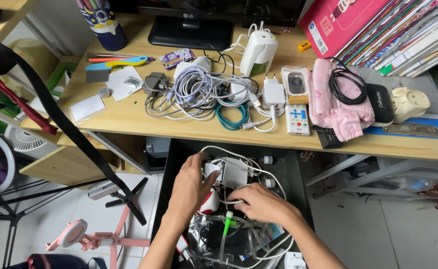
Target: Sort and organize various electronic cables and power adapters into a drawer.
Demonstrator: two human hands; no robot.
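My left hand (189, 187) pinches a white adapter (212, 172), right hand (259, 201) clamps white cable (239, 164) beside it; tugging could snag the tangle below.

Desk up top is a mess from where I'm watching: big tangle of grey/white cables (199, 92) in the middle w/ a teal cable coil (232, 118) at its front edge. White remote (298, 119) sits right beside a pink cloth (337, 102), black cord (347, 83) on top of that. Monitor stand (190, 32) at the back, pink tripod (99, 239) on the floor bottom left.
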